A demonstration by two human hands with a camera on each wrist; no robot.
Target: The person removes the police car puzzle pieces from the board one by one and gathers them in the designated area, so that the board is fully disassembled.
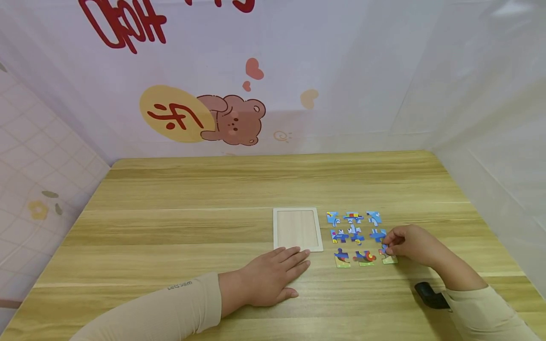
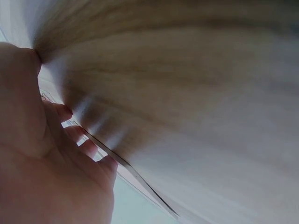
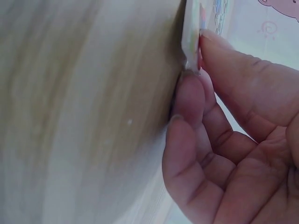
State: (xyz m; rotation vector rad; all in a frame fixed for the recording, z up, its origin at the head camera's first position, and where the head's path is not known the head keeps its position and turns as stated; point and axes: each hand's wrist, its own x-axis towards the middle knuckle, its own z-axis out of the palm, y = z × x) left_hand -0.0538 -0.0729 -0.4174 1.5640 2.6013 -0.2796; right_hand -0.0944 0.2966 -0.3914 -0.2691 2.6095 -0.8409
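Note:
My right hand pinches a corner puzzle piece with a pale green lower part, at the bottom right of the group. In the right wrist view the thumb presses on that piece's printed face, with a fingertip at its edge near the tabletop. Palm down on the table, my left hand has its fingers stretched out and holds nothing. Its fingertips lie right at the near edge of a shallow wooden puzzle tray, which has no pieces in it.
Several puzzle pieces lie spaced apart in three rows right of the tray, picture side up. The wood-grain table meets a printed white curtain at the back. A black strap-like part hangs at my right wrist.

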